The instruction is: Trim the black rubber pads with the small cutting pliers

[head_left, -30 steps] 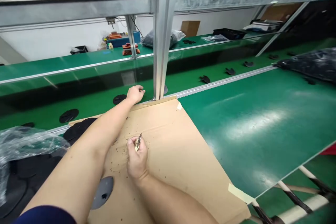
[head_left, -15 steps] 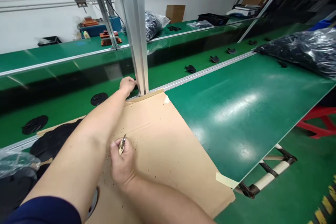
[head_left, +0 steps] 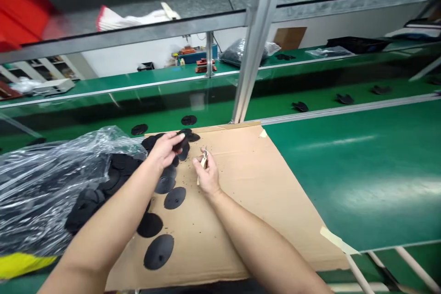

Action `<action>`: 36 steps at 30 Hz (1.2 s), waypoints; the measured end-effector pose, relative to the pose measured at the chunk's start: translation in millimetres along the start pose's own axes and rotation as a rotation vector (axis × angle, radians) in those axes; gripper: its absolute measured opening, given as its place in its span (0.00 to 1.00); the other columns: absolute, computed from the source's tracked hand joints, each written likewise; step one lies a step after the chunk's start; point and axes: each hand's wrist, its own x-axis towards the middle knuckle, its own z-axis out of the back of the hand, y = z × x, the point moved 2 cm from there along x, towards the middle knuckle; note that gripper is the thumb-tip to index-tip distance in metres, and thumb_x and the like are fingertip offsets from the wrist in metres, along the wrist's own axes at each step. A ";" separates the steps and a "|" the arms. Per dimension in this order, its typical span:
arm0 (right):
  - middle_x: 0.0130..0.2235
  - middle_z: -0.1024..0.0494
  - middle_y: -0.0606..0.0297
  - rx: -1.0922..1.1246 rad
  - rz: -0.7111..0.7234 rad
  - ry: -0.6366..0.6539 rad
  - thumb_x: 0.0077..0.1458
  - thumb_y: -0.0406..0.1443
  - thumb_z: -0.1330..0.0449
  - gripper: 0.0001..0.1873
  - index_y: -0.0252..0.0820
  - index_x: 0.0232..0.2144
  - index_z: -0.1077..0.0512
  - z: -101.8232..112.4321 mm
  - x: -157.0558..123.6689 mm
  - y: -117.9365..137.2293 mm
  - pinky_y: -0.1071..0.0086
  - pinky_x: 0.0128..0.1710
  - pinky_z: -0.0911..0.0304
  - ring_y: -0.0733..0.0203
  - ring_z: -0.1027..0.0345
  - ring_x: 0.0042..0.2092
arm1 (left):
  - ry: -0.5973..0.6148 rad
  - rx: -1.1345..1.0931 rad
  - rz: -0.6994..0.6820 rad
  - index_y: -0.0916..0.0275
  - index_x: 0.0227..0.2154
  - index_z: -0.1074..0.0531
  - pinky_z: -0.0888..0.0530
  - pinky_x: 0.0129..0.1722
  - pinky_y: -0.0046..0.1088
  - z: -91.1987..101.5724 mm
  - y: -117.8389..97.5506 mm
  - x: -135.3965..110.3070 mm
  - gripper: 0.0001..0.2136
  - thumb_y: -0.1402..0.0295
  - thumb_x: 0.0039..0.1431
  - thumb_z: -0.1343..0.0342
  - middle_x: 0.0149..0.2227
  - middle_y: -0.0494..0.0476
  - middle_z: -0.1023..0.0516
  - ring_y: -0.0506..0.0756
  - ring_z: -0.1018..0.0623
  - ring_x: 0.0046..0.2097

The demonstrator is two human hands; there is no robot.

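My left hand (head_left: pixel 166 150) is closed, pinching a thin black disc (head_left: pixel 181 143) above the loose pile at the far left of the cardboard. In my right hand (head_left: pixel 209 177) is a small cutting tool (head_left: pixel 204 161) with a cream handle and a metal tip pointing away from me; its exact kind is unclear. The hands are a short way apart over the cardboard sheet (head_left: pixel 255 206). Several black discs lie along its left side, among them a flat one (head_left: pixel 159 251) near the front and another (head_left: pixel 175 198) farther back. Dark crumbs are scattered between them.
A clear plastic bag (head_left: pixel 65 174) of black pieces lies at the left. Beyond the cardboard, a green belt (head_left: pixel 220 109) carries discs and curved black parts. A metal post (head_left: pixel 253 50) rises at the cardboard's back edge, joining an overhead shelf. Tape (head_left: pixel 339 240) holds the right corner.
My left hand has come back from beside the post to the disc pile and now holds a disc. The view has swung left. My right hand still grips the cutting tool.
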 end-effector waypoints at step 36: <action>0.38 0.26 0.57 -0.775 0.718 0.452 0.58 0.36 0.45 0.16 0.39 0.49 0.33 -2.5 -23.3 30.4 0.61 0.42 0.34 0.55 0.32 0.38 | 0.073 -0.504 0.099 0.64 0.34 0.32 0.34 0.21 0.18 70.4 58.9 -75.6 0.14 0.74 0.44 0.35 0.31 0.51 0.28 0.44 0.30 0.24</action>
